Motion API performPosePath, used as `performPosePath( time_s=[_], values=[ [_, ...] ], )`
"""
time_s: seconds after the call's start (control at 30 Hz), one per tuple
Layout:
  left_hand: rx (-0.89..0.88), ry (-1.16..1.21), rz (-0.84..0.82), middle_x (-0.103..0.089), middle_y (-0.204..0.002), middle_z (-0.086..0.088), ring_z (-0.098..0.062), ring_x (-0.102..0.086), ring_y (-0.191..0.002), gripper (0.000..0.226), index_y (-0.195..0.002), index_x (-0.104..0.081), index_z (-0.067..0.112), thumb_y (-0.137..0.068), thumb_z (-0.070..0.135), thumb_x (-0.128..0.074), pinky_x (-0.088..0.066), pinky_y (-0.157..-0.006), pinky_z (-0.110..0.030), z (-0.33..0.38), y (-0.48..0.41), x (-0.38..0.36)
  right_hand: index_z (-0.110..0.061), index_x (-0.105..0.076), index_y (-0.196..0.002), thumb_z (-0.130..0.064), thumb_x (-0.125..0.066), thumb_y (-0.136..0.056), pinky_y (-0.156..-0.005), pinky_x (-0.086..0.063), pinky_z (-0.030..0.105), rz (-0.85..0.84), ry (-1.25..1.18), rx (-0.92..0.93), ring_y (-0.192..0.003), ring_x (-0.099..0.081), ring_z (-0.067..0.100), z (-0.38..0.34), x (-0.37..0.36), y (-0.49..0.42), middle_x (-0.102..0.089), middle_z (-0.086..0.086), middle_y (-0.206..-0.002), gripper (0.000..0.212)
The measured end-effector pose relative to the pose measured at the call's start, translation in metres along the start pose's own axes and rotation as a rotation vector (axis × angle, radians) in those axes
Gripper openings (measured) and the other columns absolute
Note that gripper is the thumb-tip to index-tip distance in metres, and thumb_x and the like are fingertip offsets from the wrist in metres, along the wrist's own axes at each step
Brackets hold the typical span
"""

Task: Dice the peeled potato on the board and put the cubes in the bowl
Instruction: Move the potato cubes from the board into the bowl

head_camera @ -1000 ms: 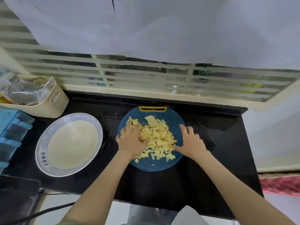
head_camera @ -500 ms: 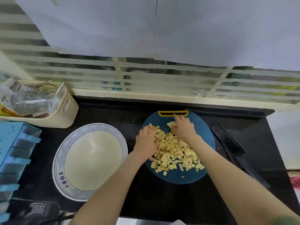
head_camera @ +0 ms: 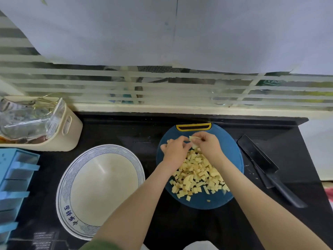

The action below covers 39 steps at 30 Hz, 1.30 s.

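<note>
Potato cubes [head_camera: 196, 172] heap on the blue board [head_camera: 232, 156]; right hand [head_camera: 209, 147] pinches a far piece [head_camera: 193, 139], left hand [head_camera: 175, 150] curled alongside, grip unclear.

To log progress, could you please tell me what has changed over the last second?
The right hand swung from the right of the cubes to the far edge of the board and now pinches a larger piece. The left hand slid from their left to meet it; its grip is unclear. The cubes remain on the board, the bowl empty, the knife untouched.
</note>
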<state>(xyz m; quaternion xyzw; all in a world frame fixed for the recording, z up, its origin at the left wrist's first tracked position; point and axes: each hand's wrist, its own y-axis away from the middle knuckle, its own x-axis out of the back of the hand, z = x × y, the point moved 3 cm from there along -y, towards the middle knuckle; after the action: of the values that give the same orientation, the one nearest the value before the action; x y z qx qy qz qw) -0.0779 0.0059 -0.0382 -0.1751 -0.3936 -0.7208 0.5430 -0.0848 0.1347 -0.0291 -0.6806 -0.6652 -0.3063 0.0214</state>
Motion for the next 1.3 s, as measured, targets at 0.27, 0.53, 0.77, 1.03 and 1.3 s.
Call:
performPosePath(
  time_s=[0.27,0.53,0.77,1.03,1.3],
  values=[
    [-0.025,0.021,-0.116,-0.054,-0.076,0.014,-0.019,-0.054,-0.097,0.021,-0.082,-0.052,0.03,-0.093,0.046,-0.051,-0.034,-0.092,-0.042,0.022,0.005,-0.012,-0.016,-0.06,-0.09,-0.017,-0.058,-0.097,-0.078,-0.052,0.038,0.041,-0.161,-0.12,-0.079,-0.058,0.019,0.015,0.017,0.015,-0.065,0.002,-0.079,0.007],
    [-0.076,-0.199,-0.018,-0.053,-0.083,0.008,-0.022,-0.046,-0.103,0.02,-0.083,-0.051,0.023,-0.097,0.034,-0.042,-0.024,-0.089,-0.041,0.028,0.019,-0.018,-0.016,-0.052,-0.093,-0.017,-0.045,-0.102,-0.059,-0.044,0.026,0.172,-0.068,-0.127,-0.074,-0.057,0.016,0.031,0.033,0.026,-0.065,0.002,-0.083,0.011],
    [0.001,-0.393,-0.012,-0.035,-0.141,-0.003,-0.024,-0.028,-0.13,0.04,-0.133,-0.043,0.025,-0.095,0.037,-0.042,-0.02,-0.104,-0.045,0.009,0.027,-0.021,-0.029,-0.055,-0.126,-0.036,-0.063,-0.091,-0.105,-0.029,0.047,-0.032,0.442,0.001,-0.129,-0.04,0.027,0.048,0.038,0.032,-0.049,-0.001,-0.138,0.037],
    [-0.027,-0.393,-0.059,-0.019,-0.155,-0.003,-0.024,-0.014,-0.14,0.049,-0.141,-0.036,0.035,-0.093,0.033,-0.043,-0.009,-0.11,-0.045,0.003,0.037,-0.028,-0.042,-0.011,-0.152,-0.054,-0.061,-0.087,-0.111,-0.023,0.053,-0.276,0.884,0.124,-0.142,-0.016,0.033,0.054,0.024,0.033,-0.01,0.006,-0.16,0.082],
    [-0.044,-0.354,0.074,-0.024,-0.152,0.0,-0.019,-0.019,-0.138,0.045,-0.141,-0.038,0.031,-0.097,0.034,-0.043,-0.011,-0.107,-0.039,0.005,0.039,-0.03,-0.026,-0.043,-0.143,-0.033,-0.042,-0.103,-0.101,-0.034,0.04,-0.113,0.839,0.312,-0.126,-0.039,0.025,0.065,0.031,0.034,-0.04,-0.002,-0.146,0.04]
  ],
)
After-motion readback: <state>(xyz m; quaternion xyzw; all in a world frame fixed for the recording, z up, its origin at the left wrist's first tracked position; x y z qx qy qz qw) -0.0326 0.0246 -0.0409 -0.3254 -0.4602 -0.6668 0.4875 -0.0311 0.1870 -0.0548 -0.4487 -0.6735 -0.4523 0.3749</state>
